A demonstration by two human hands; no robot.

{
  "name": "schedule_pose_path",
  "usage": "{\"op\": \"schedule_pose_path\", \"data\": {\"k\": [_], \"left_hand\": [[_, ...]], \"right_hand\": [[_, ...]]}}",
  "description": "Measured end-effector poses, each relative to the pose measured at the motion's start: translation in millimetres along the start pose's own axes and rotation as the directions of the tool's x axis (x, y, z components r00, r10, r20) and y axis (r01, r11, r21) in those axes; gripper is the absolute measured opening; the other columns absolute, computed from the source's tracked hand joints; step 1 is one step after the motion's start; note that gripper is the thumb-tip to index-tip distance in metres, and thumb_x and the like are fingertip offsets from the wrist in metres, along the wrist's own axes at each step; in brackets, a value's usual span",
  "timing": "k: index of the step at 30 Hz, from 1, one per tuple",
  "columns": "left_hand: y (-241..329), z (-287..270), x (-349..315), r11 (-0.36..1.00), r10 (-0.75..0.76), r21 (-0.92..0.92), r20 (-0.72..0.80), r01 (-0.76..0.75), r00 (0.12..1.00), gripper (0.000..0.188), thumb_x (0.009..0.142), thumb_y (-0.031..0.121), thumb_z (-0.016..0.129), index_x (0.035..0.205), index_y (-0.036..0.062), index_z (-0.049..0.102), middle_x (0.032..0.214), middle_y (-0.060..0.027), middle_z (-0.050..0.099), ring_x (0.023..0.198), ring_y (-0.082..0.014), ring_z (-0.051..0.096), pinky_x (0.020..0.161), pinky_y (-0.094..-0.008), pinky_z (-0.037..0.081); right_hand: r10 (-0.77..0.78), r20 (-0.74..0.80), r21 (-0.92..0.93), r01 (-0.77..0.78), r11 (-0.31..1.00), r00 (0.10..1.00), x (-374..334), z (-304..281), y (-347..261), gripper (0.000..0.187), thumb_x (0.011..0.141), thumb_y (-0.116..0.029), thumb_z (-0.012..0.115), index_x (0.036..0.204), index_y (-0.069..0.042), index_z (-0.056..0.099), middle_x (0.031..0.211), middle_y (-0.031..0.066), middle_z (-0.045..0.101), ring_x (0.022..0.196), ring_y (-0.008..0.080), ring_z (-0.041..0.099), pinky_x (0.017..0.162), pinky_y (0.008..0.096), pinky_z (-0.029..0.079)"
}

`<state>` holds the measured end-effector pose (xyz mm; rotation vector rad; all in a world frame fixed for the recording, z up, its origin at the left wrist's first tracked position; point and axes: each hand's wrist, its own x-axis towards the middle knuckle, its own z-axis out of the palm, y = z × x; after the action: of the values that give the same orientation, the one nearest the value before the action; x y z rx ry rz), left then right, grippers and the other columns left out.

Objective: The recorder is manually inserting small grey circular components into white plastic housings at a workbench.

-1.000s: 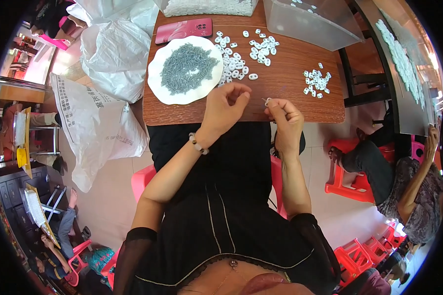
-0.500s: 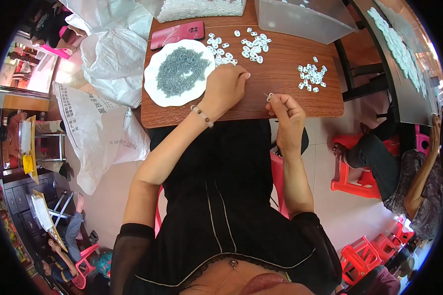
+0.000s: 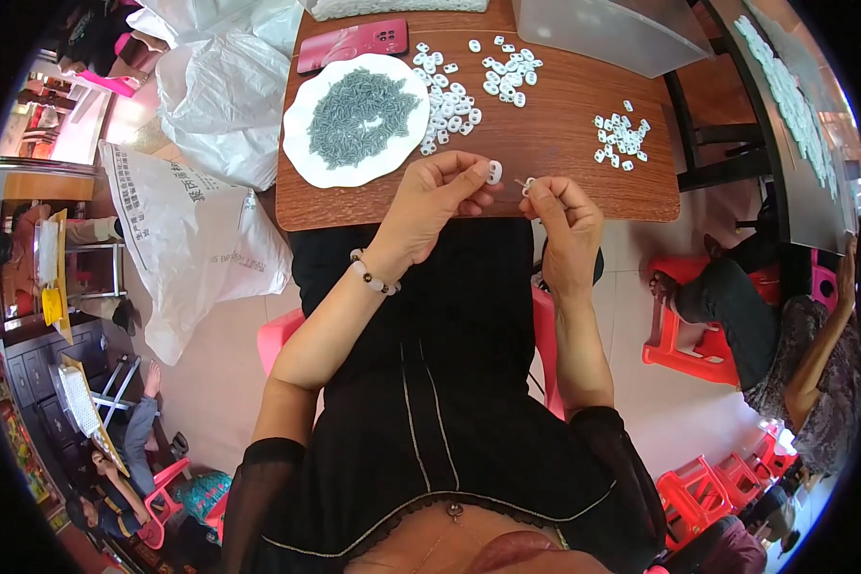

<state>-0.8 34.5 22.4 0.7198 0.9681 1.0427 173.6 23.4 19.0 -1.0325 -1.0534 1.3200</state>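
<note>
A small white oval plastic piece with two dark holes is pinched between the thumb and finger of my left hand, over the table's near edge. Just to its right, my right hand pinches another small white piece; a thin pin-like tip points from it toward the left hand. The two pieces are apart. Behind the left hand lies a heap of similar white pieces, beside a scalloped white plate of small grey rods.
More white pieces form a pile at the table's back and another at its right. A pink phone lies behind the plate, a clear plastic bin at the back. White sacks stand left; a person sits at right.
My left hand has drawn back from the heap of white pieces toward my right hand, bringing one piece in its pinch. The right hand has stayed nearly in place.
</note>
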Motion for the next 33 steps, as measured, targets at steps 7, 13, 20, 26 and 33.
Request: {"op": "schedule_pose_path", "data": {"k": [7, 13, 20, 26, 33], "left_hand": [[-16, 5, 3, 0.996, 0.084, -0.008, -0.036, -0.084, 0.996, 0.023, 0.093, 0.019, 0.062, 0.106, 0.0004, 0.064, 0.087, -0.0047, 0.068, 0.075, -0.0066, 0.061, 0.066, -0.0199, 0.049], [-27, 14, 4, 0.988, 0.14, -0.058, -0.017, -0.141, 0.99, 0.022, 0.093, 0.017, 0.063, 0.107, 0.0006, 0.064, 0.088, -0.002, 0.067, 0.075, -0.0065, 0.062, 0.071, -0.0224, 0.052], [-33, 8, 0, 0.985, 0.169, 0.044, -0.05, -0.167, 0.984, 0.019, 0.09, 0.016, 0.067, 0.099, -0.0002, 0.065, 0.085, -0.0027, 0.068, 0.073, -0.0059, 0.061, 0.066, -0.0199, 0.048], [-27, 7, -7, 0.988, 0.071, 0.137, -0.007, -0.069, 0.997, 0.021, 0.088, 0.017, 0.07, 0.099, -0.0004, 0.068, 0.086, -0.0046, 0.07, 0.07, -0.0053, 0.06, 0.064, -0.0198, 0.047], [-25, -7, -7, 0.989, -0.088, -0.124, -0.047, 0.082, 0.995, 0.022, 0.087, 0.02, 0.07, 0.1, 0.0019, 0.07, 0.086, -0.005, 0.07, 0.072, -0.008, 0.062, 0.064, -0.0212, 0.049]], "right_hand": [[0.117, 0.073, 0.139, -0.127, 0.982, 0.99, -3, 5, 4, 0.015, 0.094, -0.015, 0.058, 0.093, -0.001, 0.063, 0.078, 0.0017, 0.062, 0.072, 0.0068, 0.057, 0.069, 0.0215, 0.045], [0.175, 0.128, 0.224, -0.2, 0.954, 0.976, -3, 8, 8, 0.016, 0.095, -0.016, 0.055, 0.095, -0.001, 0.062, 0.083, 0.0025, 0.062, 0.074, 0.0078, 0.057, 0.073, 0.0235, 0.047], [0.149, 0.099, 0.326, -0.173, 0.929, 0.984, -1, 6, 9, 0.016, 0.095, -0.016, 0.057, 0.095, -0.001, 0.062, 0.082, 0.0038, 0.064, 0.074, 0.0091, 0.059, 0.071, 0.0235, 0.047], [0.133, 0.081, 0.325, -0.152, 0.933, 0.988, 3, 1, 13, 0.015, 0.094, -0.015, 0.058, 0.094, 0.0, 0.061, 0.082, 0.0039, 0.063, 0.073, 0.0093, 0.058, 0.071, 0.0232, 0.047], [0.093, 0.048, 0.125, -0.099, 0.987, 0.994, 2, 3, 10, 0.013, 0.092, -0.013, 0.06, 0.087, -0.001, 0.063, 0.077, 0.0012, 0.063, 0.07, 0.0061, 0.056, 0.068, 0.0208, 0.044]]}}
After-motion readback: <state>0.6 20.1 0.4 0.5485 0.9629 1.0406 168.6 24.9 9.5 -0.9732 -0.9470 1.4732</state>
